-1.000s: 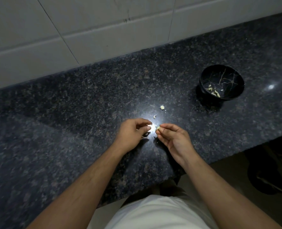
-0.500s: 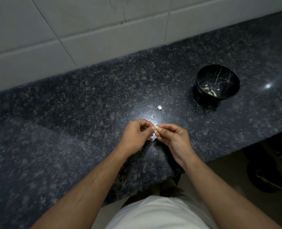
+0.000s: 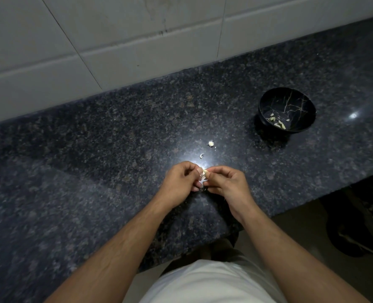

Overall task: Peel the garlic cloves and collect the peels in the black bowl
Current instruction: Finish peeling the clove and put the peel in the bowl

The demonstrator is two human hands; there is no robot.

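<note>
A small pale garlic clove [image 3: 205,172] sits between my two hands above the dark granite counter [image 3: 93,149]. My right hand [image 3: 227,182] pinches the clove with thumb and fingertips. My left hand [image 3: 180,179] pinches a strip of white peel [image 3: 202,181] that hangs from the clove. The black bowl [image 3: 266,103] with gold veins stands at the back right, an arm's reach away, with several peel bits [image 3: 278,123] in its bottom.
Two small garlic scraps lie on the counter beyond my hands, one scrap [image 3: 211,143] farther back and one curl [image 3: 202,155] nearer. A tiled wall [image 3: 137,40] backs the counter. The counter's front edge drops to the floor at the right.
My hands have drawn closer together and the left hand's fingers have curled down, pulling a strip of peel away from the clove. The bowl and scraps have not moved.
</note>
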